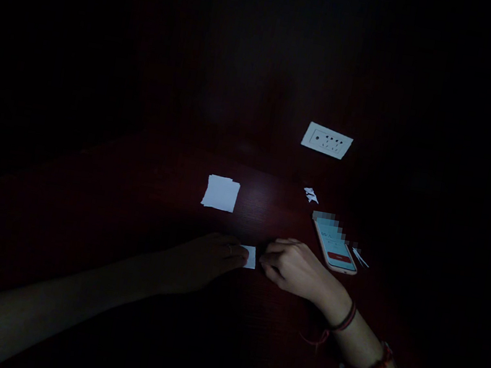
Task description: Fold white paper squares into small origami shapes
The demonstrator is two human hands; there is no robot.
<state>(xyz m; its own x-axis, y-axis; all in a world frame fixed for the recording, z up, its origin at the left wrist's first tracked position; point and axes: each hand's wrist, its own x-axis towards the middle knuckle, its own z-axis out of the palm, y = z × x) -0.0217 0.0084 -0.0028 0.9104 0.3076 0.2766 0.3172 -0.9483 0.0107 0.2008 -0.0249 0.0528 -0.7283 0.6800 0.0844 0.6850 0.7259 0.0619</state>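
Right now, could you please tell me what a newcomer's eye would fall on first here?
The lit phone stands out first, lying beside the right hand. Next come the white paper pile beyond the left hand and the pale socket plate, farther back than the phone.

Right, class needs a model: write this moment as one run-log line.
left hand: on small paper | right hand: beside it, seemingly apart | paper stack: beyond hands | phone: lit, right of right hand
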